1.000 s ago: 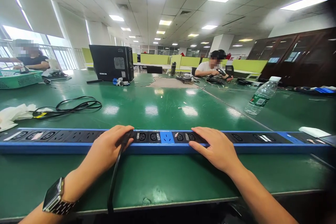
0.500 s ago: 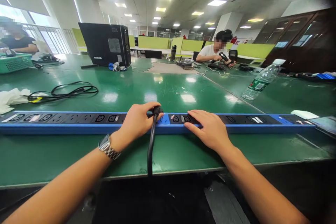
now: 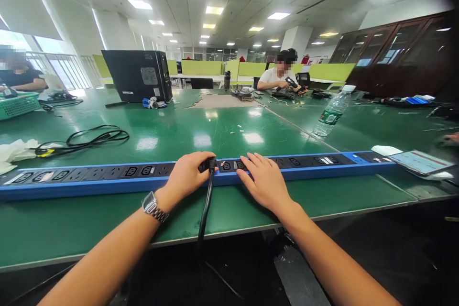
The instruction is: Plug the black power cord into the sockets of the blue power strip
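A long blue power strip (image 3: 118, 185) with black sockets lies across the green table near its front edge. My left hand (image 3: 188, 172), with a watch on the wrist, is closed round a black plug (image 3: 212, 164) at the strip's middle. From the plug a thick black cable (image 3: 205, 210) hangs down over the table edge. Just right of it, my right hand (image 3: 265, 179) rests on the strip with its fingers spread, covering some sockets. The plug's front end is hidden, so whether it sits in a socket cannot be seen.
A coiled black cable (image 3: 96, 137) lies at the left, a black computer case (image 3: 138, 76) behind it. A plastic bottle (image 3: 330, 117) and a tablet (image 3: 423, 161) are at the right. Two persons sit beyond, one holding a dark tool (image 3: 292, 83). A green basket (image 3: 19, 106) stands far left.
The view has shifted, bringing the tablet further into sight at the right. Both hands keep much the same places on the strip, and the plug stays in my left hand.
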A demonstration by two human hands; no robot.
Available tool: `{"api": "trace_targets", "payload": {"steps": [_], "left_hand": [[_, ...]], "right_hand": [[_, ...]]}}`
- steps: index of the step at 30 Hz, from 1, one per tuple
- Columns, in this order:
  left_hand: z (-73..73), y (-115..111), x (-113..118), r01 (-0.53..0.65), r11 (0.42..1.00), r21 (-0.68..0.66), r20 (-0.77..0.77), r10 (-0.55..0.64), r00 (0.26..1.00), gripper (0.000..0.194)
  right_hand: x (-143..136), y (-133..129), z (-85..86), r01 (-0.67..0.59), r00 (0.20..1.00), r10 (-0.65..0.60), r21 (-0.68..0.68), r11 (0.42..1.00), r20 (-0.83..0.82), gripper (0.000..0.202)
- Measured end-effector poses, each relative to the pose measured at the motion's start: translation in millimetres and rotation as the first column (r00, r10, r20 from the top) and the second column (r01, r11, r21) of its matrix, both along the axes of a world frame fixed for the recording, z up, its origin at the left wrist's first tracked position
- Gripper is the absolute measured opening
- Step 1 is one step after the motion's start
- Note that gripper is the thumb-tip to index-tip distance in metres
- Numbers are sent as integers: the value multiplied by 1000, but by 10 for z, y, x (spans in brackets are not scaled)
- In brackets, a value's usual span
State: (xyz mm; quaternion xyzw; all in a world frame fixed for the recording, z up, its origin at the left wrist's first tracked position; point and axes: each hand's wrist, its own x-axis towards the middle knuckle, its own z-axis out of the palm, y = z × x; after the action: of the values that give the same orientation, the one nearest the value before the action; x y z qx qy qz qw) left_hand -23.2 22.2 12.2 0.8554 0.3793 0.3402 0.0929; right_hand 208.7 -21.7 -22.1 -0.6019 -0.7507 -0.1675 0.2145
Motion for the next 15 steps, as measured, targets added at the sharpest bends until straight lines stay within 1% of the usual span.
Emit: {"api": "trace_targets", "payload": {"steps": [5,9,15], "left_hand": [[-43,13,1,11,999,30,5,-11,1000,23],[-49,0,2,-13,999,33,-2,14,1000,25],[-32,-27,22,-53,999,-2,-36,53,998,26]], "right_hand": [[20,11,-43,-12,1000,12,23,1000,-24,49],[57,38,-72,-33,999,35,39,999,-39,49],[110,57,-89,-68,996,71,59,996,-61,48]]}}
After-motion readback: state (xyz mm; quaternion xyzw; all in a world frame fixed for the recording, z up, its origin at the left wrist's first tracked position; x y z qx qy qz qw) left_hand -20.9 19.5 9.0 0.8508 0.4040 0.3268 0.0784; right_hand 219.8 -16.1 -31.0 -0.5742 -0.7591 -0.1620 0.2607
